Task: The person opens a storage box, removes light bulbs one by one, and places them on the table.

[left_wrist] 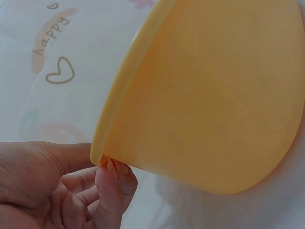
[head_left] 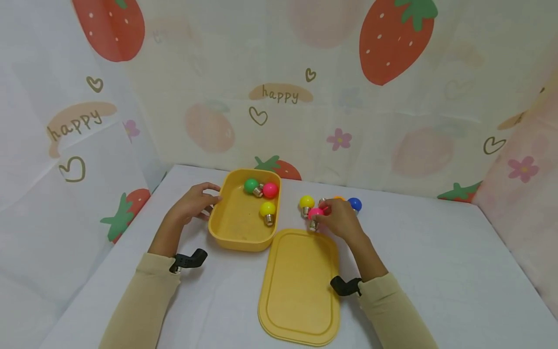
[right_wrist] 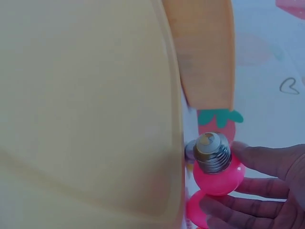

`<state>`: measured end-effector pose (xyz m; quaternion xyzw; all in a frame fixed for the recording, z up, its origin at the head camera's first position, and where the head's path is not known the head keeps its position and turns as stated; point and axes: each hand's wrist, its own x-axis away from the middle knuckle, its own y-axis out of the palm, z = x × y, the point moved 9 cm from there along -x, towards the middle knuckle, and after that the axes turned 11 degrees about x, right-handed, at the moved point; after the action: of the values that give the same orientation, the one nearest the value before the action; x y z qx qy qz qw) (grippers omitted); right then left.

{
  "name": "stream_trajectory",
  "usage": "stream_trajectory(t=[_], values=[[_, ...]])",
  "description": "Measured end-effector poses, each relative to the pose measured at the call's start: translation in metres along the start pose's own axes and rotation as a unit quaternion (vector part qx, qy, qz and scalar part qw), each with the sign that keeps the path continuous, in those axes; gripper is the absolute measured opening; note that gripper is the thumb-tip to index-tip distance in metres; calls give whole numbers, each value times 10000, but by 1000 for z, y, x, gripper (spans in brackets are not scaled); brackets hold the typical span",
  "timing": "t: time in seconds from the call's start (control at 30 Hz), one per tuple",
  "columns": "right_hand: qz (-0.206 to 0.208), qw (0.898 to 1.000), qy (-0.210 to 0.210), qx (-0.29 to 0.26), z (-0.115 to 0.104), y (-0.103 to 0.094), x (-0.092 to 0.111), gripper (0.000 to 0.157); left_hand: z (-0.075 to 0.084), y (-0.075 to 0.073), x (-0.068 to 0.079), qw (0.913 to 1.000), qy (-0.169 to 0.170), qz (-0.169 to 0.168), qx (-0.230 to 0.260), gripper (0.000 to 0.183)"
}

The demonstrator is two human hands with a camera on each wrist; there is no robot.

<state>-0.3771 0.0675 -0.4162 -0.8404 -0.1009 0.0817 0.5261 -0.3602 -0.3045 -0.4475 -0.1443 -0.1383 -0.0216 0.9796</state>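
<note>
An open yellow plastic box holds a green bulb, a pink bulb and a yellow bulb. At its left side, my left hand pinches the rim; the left wrist view shows the fingers at the rim's corner. My right hand holds another pink bulb between thumb and fingers, just beyond the lid's far edge. In the right wrist view, that bulb's metal screw base faces the camera. A second pink bulb shows beside the fingers there.
The yellow lid lies flat in front of the bulbs, close to the box. Near the right hand are a yellow bulb, a partly hidden orange bulb and a blue bulb. A strawberry-print cloth hangs behind the white table.
</note>
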Motion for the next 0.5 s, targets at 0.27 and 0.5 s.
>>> stream_trajectory(t=[0.27,0.5], values=[[69,9996,6,280,1,2,-1,39,0,0,0,10000,-33,13,-55,49],[63,9991,68,424,1,4,-1,40,0,0,0,10000,-24,9,-34,49]])
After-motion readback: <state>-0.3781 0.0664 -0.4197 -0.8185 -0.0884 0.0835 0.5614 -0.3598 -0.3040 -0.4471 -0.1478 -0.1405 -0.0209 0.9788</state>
